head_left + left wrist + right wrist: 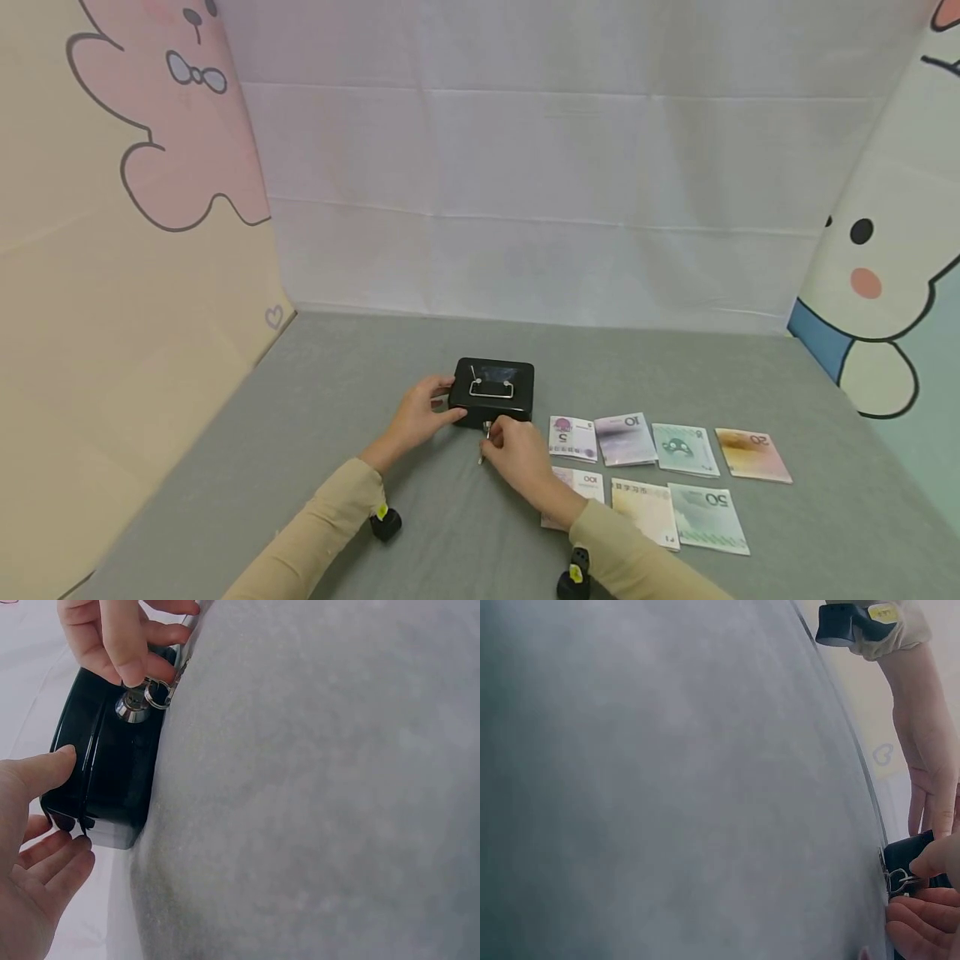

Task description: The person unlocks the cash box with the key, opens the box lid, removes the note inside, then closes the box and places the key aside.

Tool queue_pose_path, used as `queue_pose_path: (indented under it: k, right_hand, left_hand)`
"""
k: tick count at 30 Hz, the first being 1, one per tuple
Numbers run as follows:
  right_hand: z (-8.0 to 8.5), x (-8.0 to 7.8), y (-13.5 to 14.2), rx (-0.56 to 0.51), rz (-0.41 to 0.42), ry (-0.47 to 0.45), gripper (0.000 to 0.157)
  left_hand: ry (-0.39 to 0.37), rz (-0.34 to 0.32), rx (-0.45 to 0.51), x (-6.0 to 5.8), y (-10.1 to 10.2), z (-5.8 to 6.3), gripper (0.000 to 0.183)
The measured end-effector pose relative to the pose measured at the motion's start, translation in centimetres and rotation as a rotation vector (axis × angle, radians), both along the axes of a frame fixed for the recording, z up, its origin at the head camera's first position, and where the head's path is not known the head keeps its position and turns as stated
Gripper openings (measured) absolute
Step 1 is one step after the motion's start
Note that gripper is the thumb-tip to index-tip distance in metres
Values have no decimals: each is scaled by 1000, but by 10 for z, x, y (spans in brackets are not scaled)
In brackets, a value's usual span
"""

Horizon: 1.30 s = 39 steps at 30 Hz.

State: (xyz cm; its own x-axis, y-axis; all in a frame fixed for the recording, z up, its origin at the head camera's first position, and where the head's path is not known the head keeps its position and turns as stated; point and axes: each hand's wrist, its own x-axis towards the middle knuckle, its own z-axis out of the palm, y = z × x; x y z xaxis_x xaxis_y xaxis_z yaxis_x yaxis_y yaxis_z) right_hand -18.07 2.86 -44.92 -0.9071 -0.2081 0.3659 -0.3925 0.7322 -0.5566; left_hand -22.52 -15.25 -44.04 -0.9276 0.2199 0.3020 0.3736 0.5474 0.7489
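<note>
A black metal cash box (pixel 491 407) with a folding wire handle on its lid stands on the grey table. My left hand (pixel 415 417) grips its left end, thumb on the front edge and fingers at the side. At the box's front, my right hand (pixel 521 458) pinches a key at the silver lock (pixel 133 712). The key itself is mostly hidden by the fingers. A metal key ring (pixel 155 695) hangs from it, with what looks like another key (pixel 481 457) dangling below. The lid is down.
Several stacks of play banknotes lie in two rows right of the box, among them a purple 10 stack (pixel 626 439), an orange 20 stack (pixel 753 455) and a green 50 stack (pixel 708 518). My right forearm partly covers the pink 100 stack (pixel 581 482). A white cloth (pixel 525 167) hangs behind.
</note>
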Motion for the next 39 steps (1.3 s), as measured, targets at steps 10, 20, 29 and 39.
queue_pose_path:
  k: [10, 20, 29, 39]
  right_hand:
    - [0, -3, -4, 10, -49, 39, 13]
    - [1, -4, -8, 34, -77, 42, 16]
    - [4, -4, -10, 46, -77, 34, 24]
    - [5, -6, -14, 87, -102, 38, 32]
  left_hand:
    - [15, -8, -5, -1, 0, -1, 47]
    - [36, -29, 30, -3, -1, 0, 47]
    - [30, -25, 24, -3, 0, 0, 47]
    - [36, -2, 7, -4, 1, -1, 49]
